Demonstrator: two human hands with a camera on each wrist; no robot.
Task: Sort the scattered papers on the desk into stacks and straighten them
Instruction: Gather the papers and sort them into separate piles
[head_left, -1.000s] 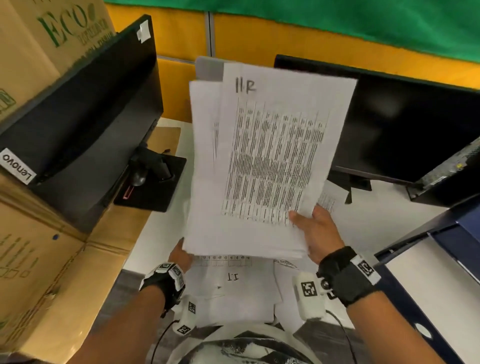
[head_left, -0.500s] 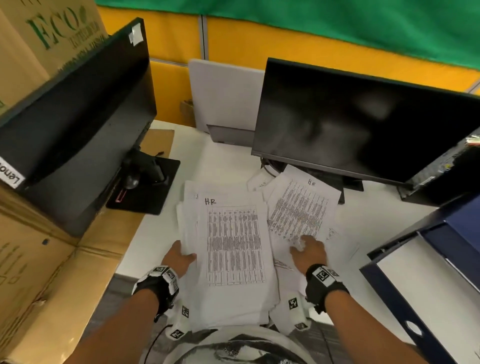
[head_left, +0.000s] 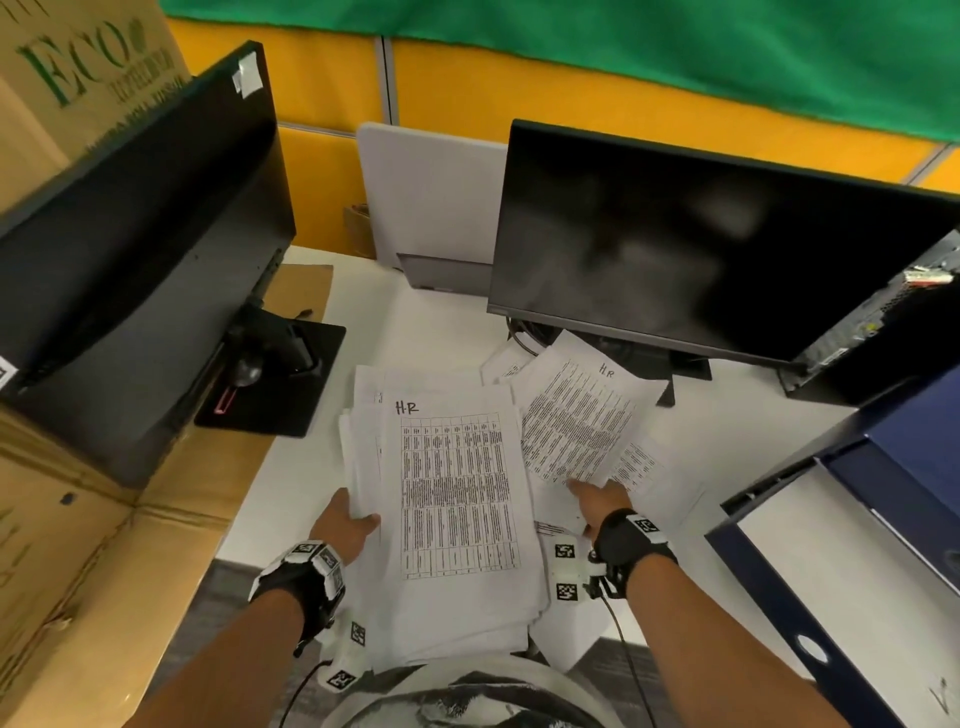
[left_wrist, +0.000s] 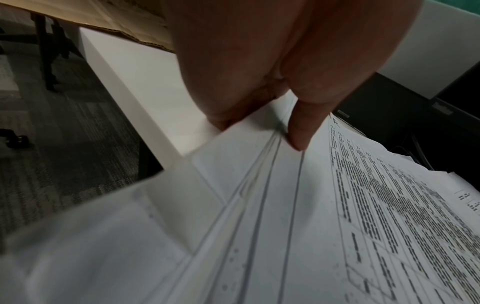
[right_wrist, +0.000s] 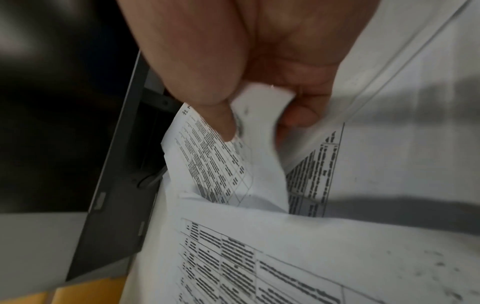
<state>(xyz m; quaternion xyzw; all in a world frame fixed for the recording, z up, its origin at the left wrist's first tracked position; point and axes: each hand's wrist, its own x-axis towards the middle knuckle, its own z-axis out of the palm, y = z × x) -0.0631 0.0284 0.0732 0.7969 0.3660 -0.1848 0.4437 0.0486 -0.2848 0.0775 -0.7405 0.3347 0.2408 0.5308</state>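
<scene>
At the left of the desk (head_left: 291, 499), the left hand (head_left: 345, 525) gripped the main stack of papers (head_left: 457, 519) at its left edge, thumb on top and fingers beneath, as the left wrist view confirmed. The stack lay on the desk directly in front of the person, its near end overhanging the desk edge; its top sheet was marked "H.R". The sheet edges were stepped, not yet squared. Judgement: the sheets are thin, light and limp, prone to sliding over one another and creasing; a stack is best held by opposite edges and tapped square.

To the right, a loose sheet (head_left: 576, 421), also marked "H.R", lay at an angle, its far corner under the monitor (head_left: 701, 260). The right hand (head_left: 597, 501) pinched its near corner between thumb and fingers; the right wrist view showed the paper buckled there. Further sheets lay beneath it.
</scene>
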